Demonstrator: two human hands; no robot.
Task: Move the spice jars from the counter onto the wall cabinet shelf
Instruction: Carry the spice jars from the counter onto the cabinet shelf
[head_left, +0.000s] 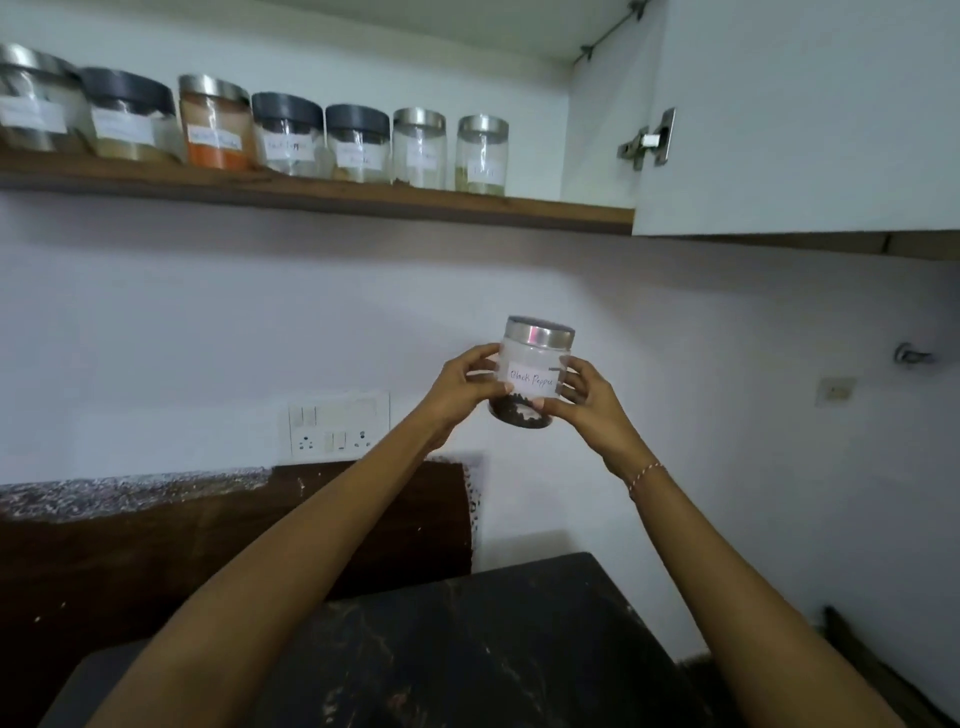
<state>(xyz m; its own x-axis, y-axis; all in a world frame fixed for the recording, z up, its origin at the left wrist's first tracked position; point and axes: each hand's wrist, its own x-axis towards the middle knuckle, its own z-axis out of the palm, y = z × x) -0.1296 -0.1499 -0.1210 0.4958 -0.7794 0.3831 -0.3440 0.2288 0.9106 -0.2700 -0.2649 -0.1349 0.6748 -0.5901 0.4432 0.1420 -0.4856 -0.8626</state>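
Both hands hold a glass jar labelled "Black Pepper" up in the air, below the wall cabinet shelf.

The black pepper jar (534, 372) carries a white paper label with handwritten "Black Pepper"; it is clear glass with a steel lid and dark peppercorns lying in its bottom. The left hand (464, 387) and the right hand (583, 400) grip it from either side, fingers (483, 354) curled round the glass and thumbs pressed on its front. It hangs well above the dark marbled surface (467, 649), in front of a white wall with a switch panel (338, 423). On the wooden shelf (322, 195) stands a row of seven labelled jars (291, 136), their writing too blurred to read; one holds orange powder. A white cabinet door (800, 114) stands open at right.
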